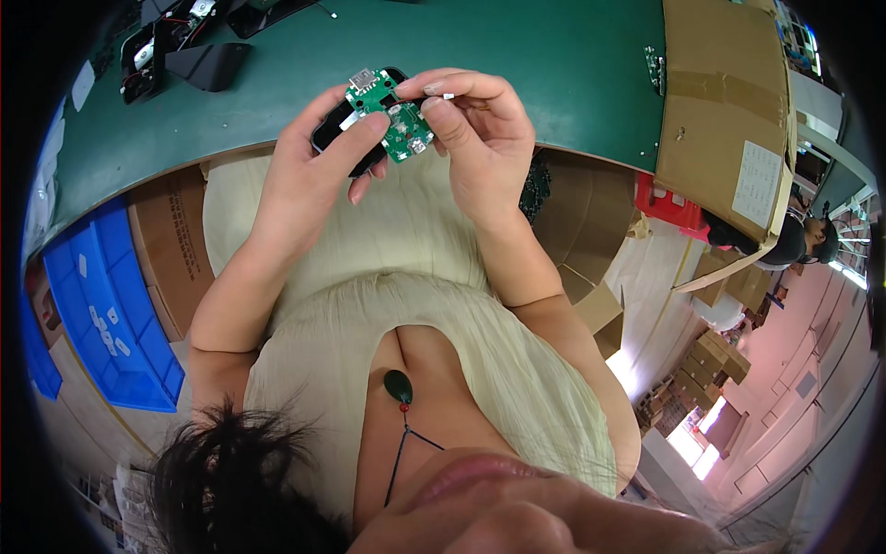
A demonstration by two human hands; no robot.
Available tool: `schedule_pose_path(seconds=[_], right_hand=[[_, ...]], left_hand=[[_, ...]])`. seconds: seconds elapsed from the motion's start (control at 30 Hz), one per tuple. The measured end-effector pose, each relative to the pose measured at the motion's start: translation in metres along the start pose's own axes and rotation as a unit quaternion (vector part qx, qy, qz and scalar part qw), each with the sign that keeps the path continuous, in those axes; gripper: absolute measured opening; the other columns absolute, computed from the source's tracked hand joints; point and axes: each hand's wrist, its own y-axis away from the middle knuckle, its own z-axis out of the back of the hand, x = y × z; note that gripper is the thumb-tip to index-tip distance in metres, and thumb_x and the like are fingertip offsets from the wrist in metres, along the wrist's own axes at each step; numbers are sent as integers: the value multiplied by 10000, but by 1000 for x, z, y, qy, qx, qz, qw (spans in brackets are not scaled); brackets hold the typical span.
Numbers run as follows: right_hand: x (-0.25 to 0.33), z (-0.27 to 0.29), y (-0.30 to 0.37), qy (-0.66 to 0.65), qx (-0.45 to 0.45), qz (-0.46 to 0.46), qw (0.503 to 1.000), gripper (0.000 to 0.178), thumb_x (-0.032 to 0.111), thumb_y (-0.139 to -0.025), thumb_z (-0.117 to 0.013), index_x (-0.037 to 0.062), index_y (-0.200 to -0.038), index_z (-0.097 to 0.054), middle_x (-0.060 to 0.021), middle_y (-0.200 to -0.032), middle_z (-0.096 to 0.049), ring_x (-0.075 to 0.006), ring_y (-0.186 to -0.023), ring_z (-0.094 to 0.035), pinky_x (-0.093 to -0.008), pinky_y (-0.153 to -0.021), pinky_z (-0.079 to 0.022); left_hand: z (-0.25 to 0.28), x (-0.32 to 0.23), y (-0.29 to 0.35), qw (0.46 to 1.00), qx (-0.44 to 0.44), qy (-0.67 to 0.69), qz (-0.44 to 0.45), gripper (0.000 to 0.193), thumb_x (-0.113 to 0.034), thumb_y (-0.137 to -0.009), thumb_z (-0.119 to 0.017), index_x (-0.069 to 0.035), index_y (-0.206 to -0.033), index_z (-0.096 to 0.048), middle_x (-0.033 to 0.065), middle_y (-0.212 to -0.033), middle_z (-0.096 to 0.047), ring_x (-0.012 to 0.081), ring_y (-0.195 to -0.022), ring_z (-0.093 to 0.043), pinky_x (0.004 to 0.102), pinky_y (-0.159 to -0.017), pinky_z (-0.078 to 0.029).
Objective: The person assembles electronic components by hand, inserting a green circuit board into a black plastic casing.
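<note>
Two hands hold a small green board

Two hands meet near the top middle of the frame. The left hand (314,162) is closed around a black case (343,138), with its fingers wrapped under it. The right hand (480,138) pinches the green circuit board (392,115) with its thumb and fingers. The board lies on top of the black case and touches it. Both are held up above the green bench (554,65). A big cardboard box (724,102) sits at the upper right. Blue bins (111,305) are at the left.
</note>
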Motion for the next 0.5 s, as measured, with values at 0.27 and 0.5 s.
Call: schedule_pose_path(seconds=[0.27, 0.5], right_hand=[[-5, -2, -2, -89, 8, -100, 991, 110, 67, -854, -549, 14, -950, -543, -92, -909, -608, -120, -795, -577, -209, -615, -454], [2, -2, -9, -116, 8, -166, 979, 115, 91, -853, -560, 33, -948, -533, -48, -898, -598, -107, -810, -565, -231, -685, -482]], left_hand=[[5, 3, -1, 1000, -6, 19, 8, 336, -166, -838, -576, 12, -1111, -493, 41, -739, -558, 74, -588, -520, 192, -415, -355], [4, 5, -1, 999, -28, -30, -8, 348, -169, -828, -596, 2, -1115, -496, 27, -752, -564, 56, -588, -506, 184, -428, -350]])
